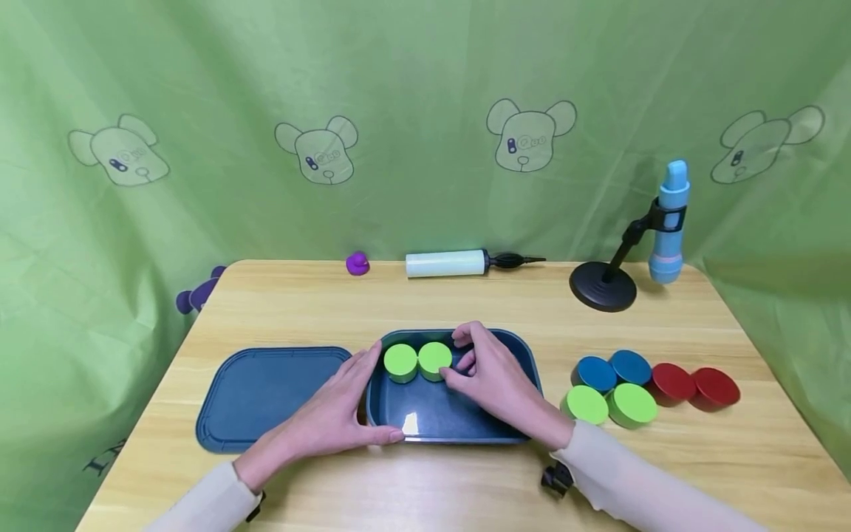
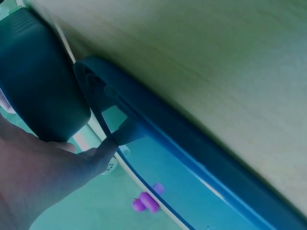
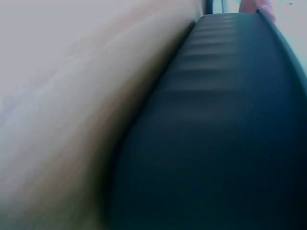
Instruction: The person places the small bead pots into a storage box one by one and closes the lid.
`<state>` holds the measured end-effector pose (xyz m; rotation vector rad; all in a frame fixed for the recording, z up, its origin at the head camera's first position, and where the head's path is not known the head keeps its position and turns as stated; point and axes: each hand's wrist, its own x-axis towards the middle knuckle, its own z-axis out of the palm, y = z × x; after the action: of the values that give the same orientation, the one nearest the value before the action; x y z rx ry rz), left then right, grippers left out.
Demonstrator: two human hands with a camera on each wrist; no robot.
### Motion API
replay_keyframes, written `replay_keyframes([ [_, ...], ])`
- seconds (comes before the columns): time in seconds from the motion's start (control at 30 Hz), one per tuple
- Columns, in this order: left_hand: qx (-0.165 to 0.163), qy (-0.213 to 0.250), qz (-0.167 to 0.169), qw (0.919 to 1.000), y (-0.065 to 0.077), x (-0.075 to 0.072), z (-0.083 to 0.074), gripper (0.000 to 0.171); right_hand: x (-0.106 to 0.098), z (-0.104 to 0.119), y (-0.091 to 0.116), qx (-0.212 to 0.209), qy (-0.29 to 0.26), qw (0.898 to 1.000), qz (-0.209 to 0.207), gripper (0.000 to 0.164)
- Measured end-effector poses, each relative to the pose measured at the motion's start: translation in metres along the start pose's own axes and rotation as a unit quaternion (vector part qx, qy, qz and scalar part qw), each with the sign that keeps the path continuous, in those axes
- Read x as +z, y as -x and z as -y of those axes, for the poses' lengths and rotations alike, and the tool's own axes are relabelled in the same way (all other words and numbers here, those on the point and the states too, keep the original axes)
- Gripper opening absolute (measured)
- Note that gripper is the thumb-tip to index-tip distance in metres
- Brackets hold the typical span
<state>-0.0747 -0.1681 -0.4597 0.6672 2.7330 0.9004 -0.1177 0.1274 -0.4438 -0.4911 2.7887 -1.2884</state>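
A dark blue rectangular container point(image 1: 439, 421) stands in the middle of the table, with two bright green round blocks point(image 1: 401, 359) side by side at its back left. My left hand point(image 1: 342, 410) rests against the container's left end, fingers fairly straight along the side and thumb at the front edge. Above the container's right half is my right hand point(image 1: 495, 373). Its thumb tip is at the right-hand green block point(image 1: 435, 356), while the other fingers are loosely bent and apart from it. In the right wrist view, the container's dark outer wall point(image 3: 216, 120) hides this hand.
A blue lid point(image 1: 272, 395) lies to the left. Blue blocks point(image 1: 630, 367), red blocks point(image 1: 714, 389) and more green blocks point(image 1: 631, 405) cluster at the right. Along the back are a purple duck point(image 1: 357, 263), a hand pump point(image 1: 448, 264) and a light blue microphone point(image 1: 668, 229) on a black stand point(image 1: 603, 287).
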Motion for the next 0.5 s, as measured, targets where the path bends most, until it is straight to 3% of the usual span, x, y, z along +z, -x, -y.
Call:
replay_keyframes([
  [0.5, -0.003, -0.007, 0.002, 1.0, 0.0, 0.0, 0.0, 0.135, -0.033, 0.001, 0.015, -0.007, -0.009, 1.0, -0.027, 0.055],
])
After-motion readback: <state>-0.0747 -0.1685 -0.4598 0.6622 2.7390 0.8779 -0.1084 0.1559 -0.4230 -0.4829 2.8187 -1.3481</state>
